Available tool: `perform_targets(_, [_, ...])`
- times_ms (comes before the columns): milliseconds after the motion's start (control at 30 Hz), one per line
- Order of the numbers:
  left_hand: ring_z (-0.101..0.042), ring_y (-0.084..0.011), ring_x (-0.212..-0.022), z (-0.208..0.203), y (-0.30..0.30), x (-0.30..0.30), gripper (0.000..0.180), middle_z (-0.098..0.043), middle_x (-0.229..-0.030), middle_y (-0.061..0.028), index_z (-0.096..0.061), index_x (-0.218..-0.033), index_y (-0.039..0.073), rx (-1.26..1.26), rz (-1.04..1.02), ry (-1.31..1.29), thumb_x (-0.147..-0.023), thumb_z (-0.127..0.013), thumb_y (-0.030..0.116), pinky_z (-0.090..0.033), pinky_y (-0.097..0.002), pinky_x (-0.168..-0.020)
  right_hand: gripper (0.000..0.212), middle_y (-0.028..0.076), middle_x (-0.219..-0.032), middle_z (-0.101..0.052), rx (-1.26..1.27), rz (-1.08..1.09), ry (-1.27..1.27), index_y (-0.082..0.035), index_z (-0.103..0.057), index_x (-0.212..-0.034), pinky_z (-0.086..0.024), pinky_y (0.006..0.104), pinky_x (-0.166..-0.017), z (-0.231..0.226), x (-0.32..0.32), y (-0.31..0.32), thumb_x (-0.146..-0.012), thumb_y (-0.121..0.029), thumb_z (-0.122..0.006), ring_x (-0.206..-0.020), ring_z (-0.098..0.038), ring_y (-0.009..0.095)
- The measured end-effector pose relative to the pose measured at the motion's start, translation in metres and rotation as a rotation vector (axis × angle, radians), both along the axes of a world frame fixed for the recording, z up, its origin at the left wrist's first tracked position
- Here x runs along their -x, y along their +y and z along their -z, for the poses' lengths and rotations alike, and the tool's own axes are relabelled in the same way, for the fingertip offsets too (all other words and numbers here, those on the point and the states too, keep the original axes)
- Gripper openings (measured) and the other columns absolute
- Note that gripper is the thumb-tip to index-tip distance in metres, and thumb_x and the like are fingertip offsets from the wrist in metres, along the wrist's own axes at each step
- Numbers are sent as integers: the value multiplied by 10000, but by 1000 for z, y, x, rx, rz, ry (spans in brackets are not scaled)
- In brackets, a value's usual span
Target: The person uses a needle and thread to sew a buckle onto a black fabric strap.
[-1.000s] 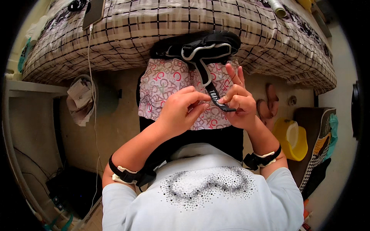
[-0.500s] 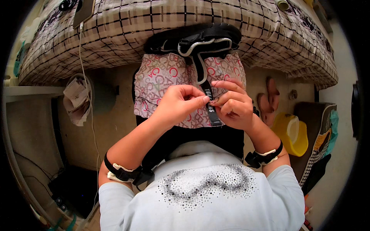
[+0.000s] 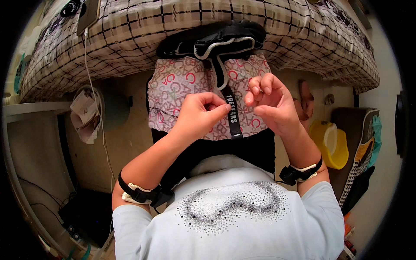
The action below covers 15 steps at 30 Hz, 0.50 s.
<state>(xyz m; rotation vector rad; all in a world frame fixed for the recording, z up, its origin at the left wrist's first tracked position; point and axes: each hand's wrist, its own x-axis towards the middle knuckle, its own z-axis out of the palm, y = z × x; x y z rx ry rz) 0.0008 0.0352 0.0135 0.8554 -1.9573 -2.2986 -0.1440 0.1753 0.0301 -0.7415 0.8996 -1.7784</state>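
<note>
Head view: two bare hands work above one lap cloth (image 3: 173, 93), pale and printed with letters. Across its middle runs one black strap (image 3: 234, 125) with pale lettering, hanging toward the person from one black harness (image 3: 212, 37) with light-grey edging, which lies against the side of a checked bed cover (image 3: 143, 19).

The left hand (image 3: 201, 116) has thumb and forefinger together at the tips, right over the strap's left edge; whether anything thin is pinched between them cannot be told. The right hand (image 3: 275, 104) is just beside the strap on its right, fingers bent and thumb apart from them. One thin dark strand (image 3: 164, 113) lies on the cloth's left side.

Two black arm bands with whitish pieces, one per arm, sit near the elbows: the left band (image 3: 143, 195) and the right band (image 3: 300, 173). The person wears one pale shirt (image 3: 234, 225) with a studded pattern.

Farther out, on the bed are one phone (image 3: 89, 16) with one white cable (image 3: 88, 60) and one black coil (image 3: 70, 8). On the floor are one bin (image 3: 115, 106) with papers, two pink slippers (image 3: 306, 94) and one yellow tub (image 3: 338, 151).
</note>
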Motion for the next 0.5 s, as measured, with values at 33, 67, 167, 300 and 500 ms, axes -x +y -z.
perform_targets(33, [-502,-41,-632,1,0,0,128,-604,-709,9,-651,-796,-19,1,-1,5,-805,-672,108,-396,-195,-554,331,40,-970,-486,-27,29,140,-82,-490,-924,-488,300,-792,2,3,2,-716,84,-685,-909,-575,136])
perform_targets(67, [-501,-40,-632,2,0,0,127,-603,-708,9,-651,-794,-19,3,-4,8,-804,-671,107,-396,-195,-554,320,42,-977,-489,-54,55,278,-74,-516,-943,-492,294,-767,2,5,2,-718,80,-684,-905,-575,126])
perform_targets(167, [-500,-40,-632,2,0,0,131,-602,-708,9,-649,-796,-20,13,-1,4,-807,-671,109,-395,-194,-553,344,77,-1030,-516,-265,93,997,-62,-577,-1040,-500,296,-695,-20,3,8,-731,60,-665,-891,-600,159])
perform_targets(300, [-497,-41,-631,4,0,-1,140,-600,-712,10,-646,-804,-22,-10,-6,19,-811,-673,115,-390,-191,-549,267,122,-1074,-554,-201,133,1335,-60,-611,-1026,-507,315,-682,-11,1,-3,-764,-13,-640,-788,-609,279])
perform_targets(500, [-493,-40,-628,2,0,-1,139,-598,-713,9,-643,-805,-23,-27,-8,15,-810,-676,113,-382,-190,-542,107,94,-834,-609,-137,111,1280,-24,-594,-898,-495,304,-651,-9,7,-8,-795,0,-615,-755,-611,246])
